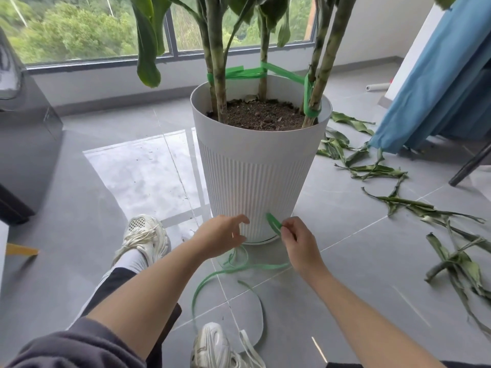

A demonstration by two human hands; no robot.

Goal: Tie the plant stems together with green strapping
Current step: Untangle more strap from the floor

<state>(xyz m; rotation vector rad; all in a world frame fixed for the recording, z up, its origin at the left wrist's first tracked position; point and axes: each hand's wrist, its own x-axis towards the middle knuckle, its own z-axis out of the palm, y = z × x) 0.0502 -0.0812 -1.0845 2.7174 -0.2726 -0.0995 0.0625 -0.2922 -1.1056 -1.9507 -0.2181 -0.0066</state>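
A tall white ribbed pot (255, 166) stands on the tiled floor and holds several plant stems (218, 75). Green strapping (249, 73) is wound around the stems just above the rim, running from the left stems to the right pair. A loose length of green strapping (212, 277) curls on the floor in front of the pot. My right hand (297, 243) pinches one end of it, a small loop (273, 223) sticking up beside the pot's base. My left hand (223, 237) hovers just left of it with fingers loosely curled, holding nothing that I can see.
Cut dried leaves (385, 171) lie scattered on the floor to the right. A blue curtain (438, 75) hangs at the right, a dark cabinet (24, 123) stands at the left. My white shoes (146, 235) rest on the tiles beside the pot.
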